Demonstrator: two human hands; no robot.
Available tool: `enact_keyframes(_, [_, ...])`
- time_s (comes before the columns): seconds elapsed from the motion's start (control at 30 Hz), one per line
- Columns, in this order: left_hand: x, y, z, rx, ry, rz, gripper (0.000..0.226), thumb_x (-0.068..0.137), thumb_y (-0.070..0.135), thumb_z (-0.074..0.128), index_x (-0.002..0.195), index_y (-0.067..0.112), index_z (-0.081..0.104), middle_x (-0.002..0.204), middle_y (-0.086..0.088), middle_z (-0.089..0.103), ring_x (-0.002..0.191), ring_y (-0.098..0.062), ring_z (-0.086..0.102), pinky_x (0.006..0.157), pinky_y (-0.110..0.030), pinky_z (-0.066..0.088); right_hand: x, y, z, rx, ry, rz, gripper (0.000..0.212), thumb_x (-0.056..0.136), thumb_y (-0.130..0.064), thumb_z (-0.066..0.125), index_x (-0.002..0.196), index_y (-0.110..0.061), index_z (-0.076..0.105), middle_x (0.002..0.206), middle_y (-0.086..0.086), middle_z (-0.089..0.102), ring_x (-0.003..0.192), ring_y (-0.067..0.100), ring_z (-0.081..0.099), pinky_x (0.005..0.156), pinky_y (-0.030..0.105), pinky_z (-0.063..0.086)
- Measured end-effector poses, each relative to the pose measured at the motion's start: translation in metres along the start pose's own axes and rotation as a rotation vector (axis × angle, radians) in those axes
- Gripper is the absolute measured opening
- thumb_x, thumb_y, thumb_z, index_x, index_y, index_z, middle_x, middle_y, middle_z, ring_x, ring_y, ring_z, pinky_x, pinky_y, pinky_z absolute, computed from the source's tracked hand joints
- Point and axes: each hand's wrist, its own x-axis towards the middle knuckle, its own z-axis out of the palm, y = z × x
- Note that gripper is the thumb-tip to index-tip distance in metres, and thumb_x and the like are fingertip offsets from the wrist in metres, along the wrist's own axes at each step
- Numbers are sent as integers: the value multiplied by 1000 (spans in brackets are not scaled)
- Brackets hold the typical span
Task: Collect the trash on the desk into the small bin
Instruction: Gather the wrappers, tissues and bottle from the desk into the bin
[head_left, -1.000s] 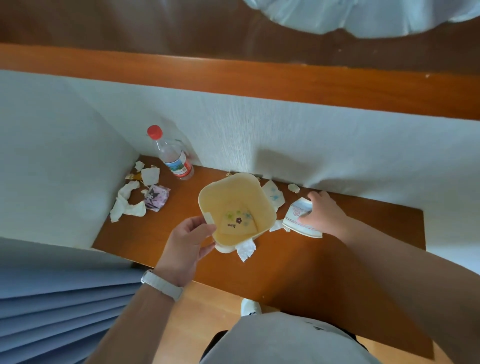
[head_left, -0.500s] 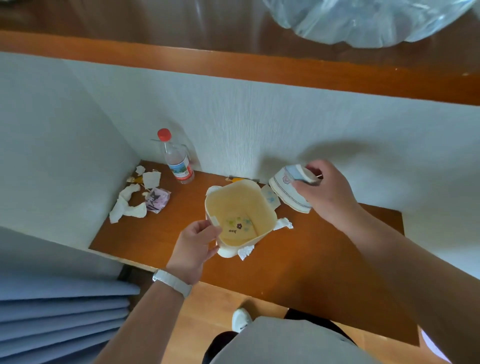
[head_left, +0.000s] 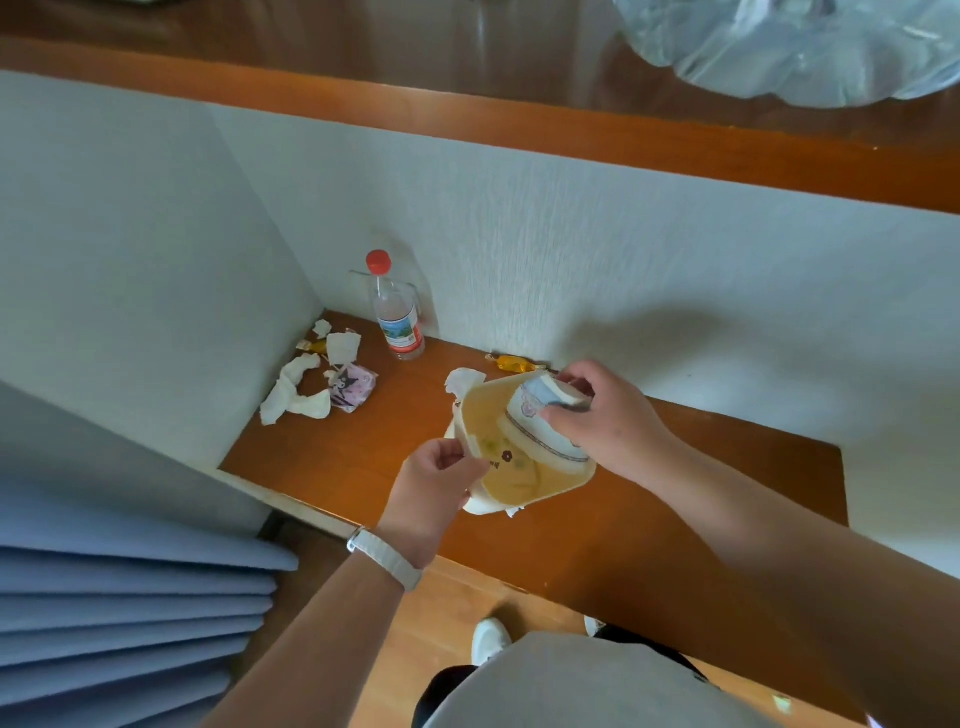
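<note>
A small cream-yellow bin (head_left: 519, 483) is tilted toward me above the wooden desk (head_left: 649, 499). My left hand (head_left: 436, 478) grips its near-left rim. My right hand (head_left: 608, 421) holds a crushed white paper cup (head_left: 535, 426) with a blue and pink print, upside down, partly inside the bin's mouth. White tissue (head_left: 462, 382) lies behind the bin. A yellow candy wrapper (head_left: 511, 362) lies by the wall. In the left corner sit crumpled tissues (head_left: 296, 397), a torn white paper cup (head_left: 343, 347) and a pink cartoon wrapper (head_left: 356, 387).
A clear plastic bottle (head_left: 397, 322) with a red cap stands upright by the back wall. White partition walls close the desk on the left and back. A blue curtain (head_left: 114, 613) hangs at lower left. A wooden shelf above carries a clear plastic bag (head_left: 795, 47).
My right hand lifted the paper cup off the desk and brought it left into the bin's mouth. My left hand tilted and raised the bin toward it.
</note>
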Motion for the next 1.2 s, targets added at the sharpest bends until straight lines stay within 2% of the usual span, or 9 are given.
enact_keyframes(0.07, [1,-1,-3,-33,8,-24,18,92,16,70,109,14,67,105,-6,77,99,-20,74,90,-36,61,4,7,7,-86,-21,-41,39,84,-42,69,117,-28,54,105,-13,60,83,5,60,66,27,51])
enact_keyframes(0.17, [4,-1,-7,-87,25,-74,20,93,16,69,112,14,66,108,-5,77,101,-19,74,95,-40,60,9,13,11,-213,-20,-113,40,86,-47,64,118,-27,54,104,-14,58,83,6,58,70,34,56])
enact_keyframes(0.27, [8,2,-12,-128,49,-99,22,92,15,69,114,14,65,110,-7,76,104,-22,73,97,-43,58,17,19,6,-227,-33,-123,42,85,-57,58,115,-29,56,97,-17,54,78,4,55,70,32,55])
enact_keyframes(0.4, [17,5,-18,-163,85,-113,21,94,12,67,115,12,65,106,-6,75,100,-18,71,99,-42,57,34,42,3,-169,-21,-71,35,90,-49,57,116,-26,57,96,-13,58,74,7,57,69,31,52])
enact_keyframes(0.5, [23,8,-18,-164,91,-121,21,95,12,66,115,11,65,107,-5,75,101,-17,72,100,-43,57,49,80,9,-239,-26,20,37,92,-45,53,120,-22,59,100,-12,62,83,8,61,76,37,56])
enact_keyframes(0.63, [27,10,-15,-169,90,-139,22,96,11,64,118,9,64,111,-7,74,102,-17,70,101,-43,56,55,126,21,-424,-129,114,39,93,-39,52,128,-22,55,117,-4,62,98,13,61,83,35,54])
enact_keyframes(0.9, [32,15,-8,-168,89,-160,25,96,9,62,120,6,62,111,-9,74,103,-18,69,104,-45,53,50,166,54,-708,-223,3,50,89,-35,61,136,-24,48,127,2,52,110,20,53,82,35,54])
enact_keyframes(1.07, [26,21,-6,-138,84,-161,25,96,10,62,121,7,61,112,-8,73,102,-15,68,103,-43,53,47,171,61,-727,-193,-45,24,91,-22,57,115,-19,60,103,-1,57,85,16,58,67,32,55])
enact_keyframes(1.2, [21,22,-9,-146,88,-153,21,96,10,62,117,9,62,111,-6,73,103,-16,68,104,-44,53,40,169,61,-686,-214,24,14,94,-21,53,105,-19,61,88,-6,61,71,12,61,66,32,57])
